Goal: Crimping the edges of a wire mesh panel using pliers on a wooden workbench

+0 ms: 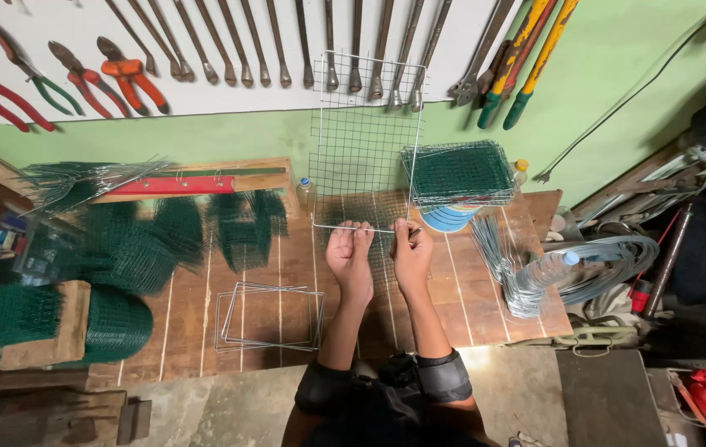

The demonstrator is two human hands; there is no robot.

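Head view, centre of frame. Wire mesh panel (367, 141), green grid in a bright wire frame, stands roughly upright with its lower edge on the wooden table (287, 265) and its top reaching up over the tool wall. Left hand (350, 258) is closed on the panel's lower edge, fingers pinching the frame wire. Right hand (412, 252) is just beside it, also curled at the same lower edge; whether it grips the wire itself or a small tool cannot be told (fingers too small to resolve).

Right of the panel, touching or nearly so: stack of finished mesh panels (461, 174) resting on a blue spool (446, 218). Further right, a bundle of cut wires (498, 265), a clear plastic bottle (545, 269) and a wire coil (618, 257).

Lower centre-left: bare wire frames (270, 316) lying flat on the table. Left half of frame: loose green mesh pieces (146, 240) and a green mesh roll (113, 323). Top edge: pliers (125, 79) and wrenches hung on the white board (220, 99).
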